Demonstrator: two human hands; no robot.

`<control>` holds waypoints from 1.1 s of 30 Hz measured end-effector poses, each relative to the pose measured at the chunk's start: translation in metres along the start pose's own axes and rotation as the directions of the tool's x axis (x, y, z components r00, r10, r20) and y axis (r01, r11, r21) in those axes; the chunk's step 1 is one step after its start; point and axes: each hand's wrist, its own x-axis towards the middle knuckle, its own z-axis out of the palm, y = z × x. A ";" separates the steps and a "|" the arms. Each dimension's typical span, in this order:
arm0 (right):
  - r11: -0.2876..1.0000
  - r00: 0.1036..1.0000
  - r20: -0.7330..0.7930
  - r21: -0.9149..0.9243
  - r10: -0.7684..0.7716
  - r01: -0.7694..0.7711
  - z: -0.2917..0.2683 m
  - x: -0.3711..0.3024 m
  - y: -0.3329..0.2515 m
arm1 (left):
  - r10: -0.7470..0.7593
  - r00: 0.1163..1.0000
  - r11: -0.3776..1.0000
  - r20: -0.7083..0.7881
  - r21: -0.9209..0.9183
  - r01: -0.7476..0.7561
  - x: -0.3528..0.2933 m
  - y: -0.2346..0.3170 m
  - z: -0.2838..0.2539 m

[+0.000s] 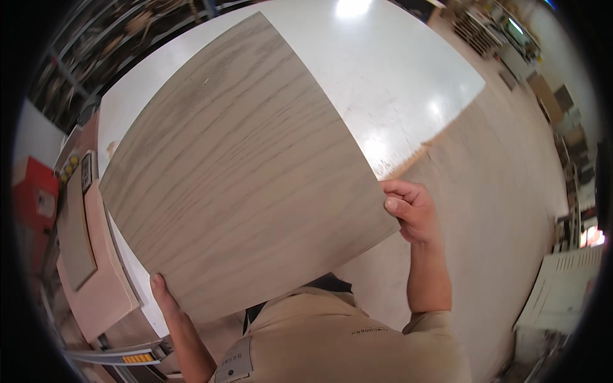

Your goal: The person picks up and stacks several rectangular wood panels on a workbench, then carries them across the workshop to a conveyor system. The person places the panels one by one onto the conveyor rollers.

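A large flat wood-grain panel (249, 166), grey-brown with darker streaks, is held up in front of my body. My left hand (164, 295) grips its near left edge, the thumb lying on the face and the other fingers hidden underneath. On the right edge, close to the near right corner, my right hand (409, 209) pinches the panel between thumb and fingers. Beyond and partly beneath the panel lies a broad, glossy white tabletop (408, 83), which the panel covers in its middle.
To the left, a pinkish board (102, 274) carries a narrow grey-brown strip (78, 236), near a red box (35, 195). Metal shelving (70, 80) with stacked pieces stands at the far left. A pale cabinet (565, 287) stands on the right, beyond the dusty floor (491, 210).
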 end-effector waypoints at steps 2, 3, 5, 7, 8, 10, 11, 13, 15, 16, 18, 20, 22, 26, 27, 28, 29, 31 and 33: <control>0.992 0.998 -0.024 -0.108 0.065 -0.067 -0.011 -0.016 -0.016 | -0.029 0.999 0.998 0.019 0.061 0.028 0.011 0.000 0.007; 0.971 0.992 -0.052 -0.208 0.113 -0.122 -0.018 -0.023 -0.022 | -0.036 0.998 0.996 0.047 0.087 0.032 0.016 0.003 0.018; 0.920 0.984 -0.101 -0.351 0.147 -0.174 -0.029 -0.036 -0.028 | -0.046 0.994 0.990 0.100 0.140 0.032 0.030 0.008 0.037; 0.878 0.983 -0.132 -0.445 0.131 -0.177 -0.034 -0.048 -0.027 | -0.021 0.990 0.983 0.139 0.182 -0.005 0.045 0.002 0.042; 0.883 0.976 -0.179 -0.429 0.123 -0.190 -0.038 -0.054 -0.019 | -0.008 0.987 0.979 0.158 0.200 -0.024 0.056 -0.004 0.042; 0.883 0.964 -0.238 -0.418 0.118 -0.211 -0.043 -0.061 0.007 | -0.083 0.980 0.938 0.181 0.346 0.015 0.089 -0.013 0.030; 0.859 0.942 -0.332 -0.466 0.053 -0.213 -0.045 -0.068 0.022 | -0.112 0.977 0.911 0.181 0.412 0.028 0.101 -0.012 0.032; 0.797 0.878 -0.471 -0.562 -0.088 -0.222 -0.048 -0.079 0.060 | -0.158 0.950 0.900 0.268 0.435 0.028 0.112 -0.005 0.094; 0.667 0.802 -0.590 -0.634 -0.090 -0.391 -0.055 -0.092 0.088 | -0.196 0.903 0.875 0.382 0.484 -0.015 0.121 -0.003 0.139; 0.661 0.765 -0.636 -0.617 -0.102 -0.426 -0.062 -0.099 0.104 | -0.241 0.883 0.872 0.403 0.490 0.015 0.126 -0.006 0.158; 0.693 0.693 -0.713 -0.552 -0.105 -0.463 -0.071 -0.107 0.128 | -0.270 0.859 0.852 0.435 0.523 0.003 0.135 -0.016 0.188; 0.754 0.615 -0.784 -0.452 -0.082 -0.476 -0.074 -0.110 0.139 | -0.293 0.845 0.828 0.447 0.561 -0.009 0.143 -0.024 0.214; 0.813 0.594 -0.804 -0.370 -0.038 -0.450 -0.076 -0.109 0.142 | -0.328 0.837 0.785 0.438 0.619 -0.017 0.153 -0.030 0.235; 0.885 0.622 -0.778 -0.228 0.084 -0.406 -0.084 -0.108 0.154 | -0.328 0.858 0.594 0.394 0.792 -0.137 0.173 -0.030 0.260; 0.930 0.642 -0.759 -0.153 0.107 -0.335 -0.085 -0.108 0.159 | -0.325 0.867 0.532 0.377 0.831 -0.162 0.176 -0.030 0.266; 0.962 0.665 -0.735 -0.072 0.129 -0.265 -0.085 -0.107 0.163 | -0.291 0.873 0.451 0.391 0.861 -0.235 0.180 -0.032 0.271; 0.980 0.693 -0.704 0.014 0.152 -0.201 -0.081 -0.104 0.164 | -0.260 0.879 0.360 0.398 0.885 -0.294 0.183 -0.036 0.273; 0.983 0.696 -0.694 0.147 0.184 -0.114 -0.063 -0.100 0.151 | -0.258 0.877 0.110 0.407 0.914 -0.391 0.189 -0.036 0.281; 0.973 0.716 -0.668 0.216 0.205 -0.077 -0.058 -0.096 0.147 | -0.234 0.854 -0.101 0.465 0.862 -0.497 0.191 -0.027 0.289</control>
